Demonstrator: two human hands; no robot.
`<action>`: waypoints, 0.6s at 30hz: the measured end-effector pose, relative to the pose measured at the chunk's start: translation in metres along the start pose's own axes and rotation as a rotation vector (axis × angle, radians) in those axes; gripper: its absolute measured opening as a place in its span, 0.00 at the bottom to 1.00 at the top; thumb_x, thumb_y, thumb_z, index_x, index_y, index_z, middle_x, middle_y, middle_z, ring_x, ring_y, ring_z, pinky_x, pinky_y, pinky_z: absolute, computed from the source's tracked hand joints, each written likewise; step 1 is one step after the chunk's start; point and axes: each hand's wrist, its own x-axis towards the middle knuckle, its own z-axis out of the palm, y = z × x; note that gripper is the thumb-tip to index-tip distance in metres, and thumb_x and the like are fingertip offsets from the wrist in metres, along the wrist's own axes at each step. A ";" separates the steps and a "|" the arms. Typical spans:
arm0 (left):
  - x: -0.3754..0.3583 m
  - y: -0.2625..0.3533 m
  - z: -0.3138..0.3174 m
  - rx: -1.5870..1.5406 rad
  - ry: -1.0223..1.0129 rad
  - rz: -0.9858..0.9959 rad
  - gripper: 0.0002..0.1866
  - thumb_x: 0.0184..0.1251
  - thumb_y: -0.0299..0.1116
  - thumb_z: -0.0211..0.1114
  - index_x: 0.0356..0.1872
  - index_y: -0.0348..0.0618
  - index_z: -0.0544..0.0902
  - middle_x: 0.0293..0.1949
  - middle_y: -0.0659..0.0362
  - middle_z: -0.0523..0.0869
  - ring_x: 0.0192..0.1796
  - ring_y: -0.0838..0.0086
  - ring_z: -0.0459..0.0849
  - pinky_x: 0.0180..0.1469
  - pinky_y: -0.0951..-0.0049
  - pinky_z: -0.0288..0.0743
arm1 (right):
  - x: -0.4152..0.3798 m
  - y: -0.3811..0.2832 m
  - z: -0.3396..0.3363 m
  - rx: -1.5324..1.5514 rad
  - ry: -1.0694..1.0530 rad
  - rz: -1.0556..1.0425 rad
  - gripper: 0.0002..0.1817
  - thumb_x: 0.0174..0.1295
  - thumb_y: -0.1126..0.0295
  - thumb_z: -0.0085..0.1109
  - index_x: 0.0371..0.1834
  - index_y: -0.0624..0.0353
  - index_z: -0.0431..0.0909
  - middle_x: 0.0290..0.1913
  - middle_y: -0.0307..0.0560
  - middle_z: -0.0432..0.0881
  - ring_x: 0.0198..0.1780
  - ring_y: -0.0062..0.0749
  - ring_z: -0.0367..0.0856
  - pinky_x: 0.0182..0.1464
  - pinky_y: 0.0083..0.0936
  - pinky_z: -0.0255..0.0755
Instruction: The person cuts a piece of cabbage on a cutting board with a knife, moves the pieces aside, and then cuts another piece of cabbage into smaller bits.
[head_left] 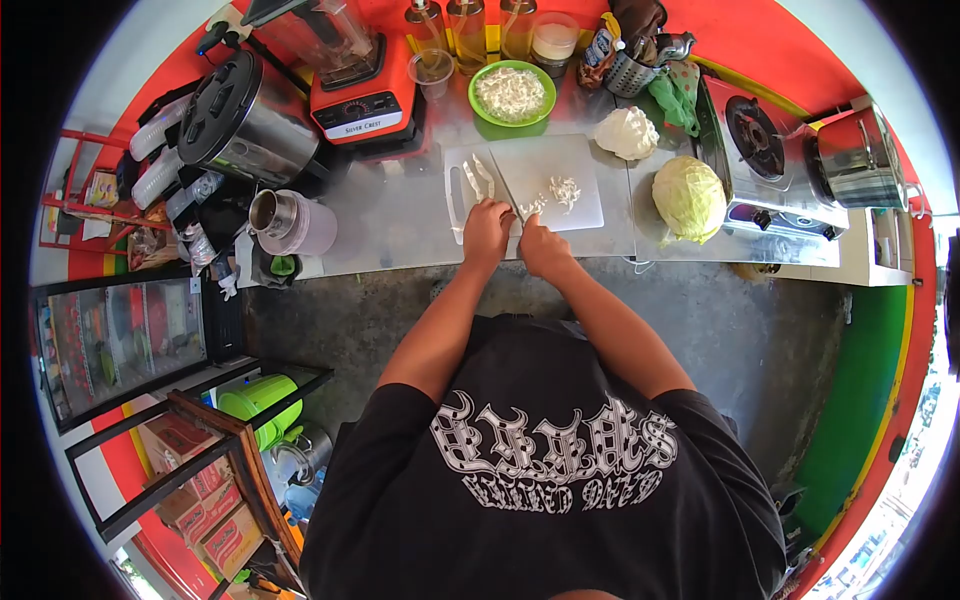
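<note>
cabbage strips point(477, 178) lie on the left part of a white board point(540, 165), long axes running away from the person, just beyond the left hand point(487, 228), the nearer of the two. that hand's fingers curl down onto a small piece at the board's near edge. a knife point(508, 197) angles between the hands; the right hand point(541, 245) appears closed on its handle, though the grip is partly hidden. shreds point(565, 190) sit to the blade's right. beyond, a green bowl point(512, 94) holds more; a cabbage head point(688, 197) rests beside the stove point(760, 150).
</note>
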 end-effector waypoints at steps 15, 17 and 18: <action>-0.009 -0.011 -0.022 -0.017 0.019 0.085 0.07 0.62 0.24 0.69 0.41 0.39 0.82 0.40 0.52 0.86 0.50 0.51 0.82 0.54 0.56 0.76 | 0.003 0.034 0.004 0.093 0.150 0.022 0.17 0.75 0.61 0.50 0.53 0.65 0.66 0.48 0.75 0.85 0.51 0.69 0.85 0.55 0.58 0.77; -0.008 -0.009 -0.024 -0.022 0.043 0.084 0.07 0.63 0.24 0.69 0.40 0.39 0.82 0.40 0.52 0.86 0.49 0.51 0.82 0.54 0.55 0.76 | 0.003 0.035 0.001 0.139 0.160 -0.069 0.19 0.74 0.59 0.51 0.52 0.68 0.67 0.45 0.76 0.84 0.50 0.71 0.84 0.55 0.60 0.76; -0.006 -0.009 -0.024 -0.031 0.059 0.082 0.07 0.63 0.24 0.69 0.40 0.39 0.82 0.40 0.52 0.86 0.49 0.51 0.82 0.54 0.55 0.76 | 0.004 0.035 0.000 0.139 0.164 -0.070 0.19 0.74 0.59 0.51 0.52 0.68 0.67 0.45 0.76 0.84 0.50 0.71 0.84 0.55 0.60 0.76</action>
